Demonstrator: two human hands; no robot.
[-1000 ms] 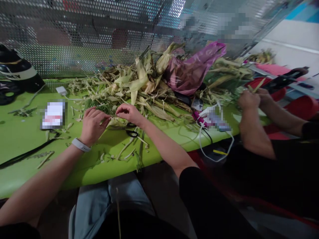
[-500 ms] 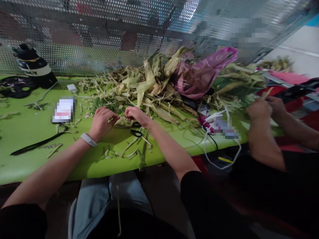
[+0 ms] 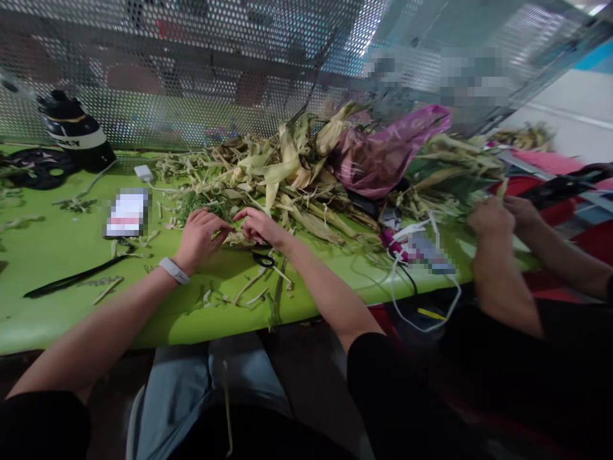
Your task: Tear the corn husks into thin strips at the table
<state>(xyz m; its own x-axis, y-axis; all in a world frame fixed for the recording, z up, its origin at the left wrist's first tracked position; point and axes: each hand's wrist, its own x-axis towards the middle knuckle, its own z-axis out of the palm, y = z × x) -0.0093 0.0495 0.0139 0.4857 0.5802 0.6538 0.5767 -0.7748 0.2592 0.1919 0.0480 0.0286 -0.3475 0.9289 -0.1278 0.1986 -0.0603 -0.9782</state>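
Left hand (image 3: 198, 236) and right hand (image 3: 261, 227) both closed, fingertips pinching a pale, dry, yellow-green husk strip (image 3: 235, 239) between them, near the front edge of the table (image 3: 48, 255); black scissors (image 3: 262, 258) just beside; husk heap (image 3: 287, 172) toward the rear edge

Left hand (image 3: 198, 237) and right hand (image 3: 262, 227) reach forward, close together, palms down, fingers (image 3: 218, 228) curled.

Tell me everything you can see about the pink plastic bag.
The pink plastic bag is thin, translucent and crumpled, with a loose flap stretched up toward the right. It lies slumped on the far side of the heap of corn husks on the green table, in front of the perforated metal screen. Husks press against it on both sides. Nobody is touching it, and its contents cannot be made out.
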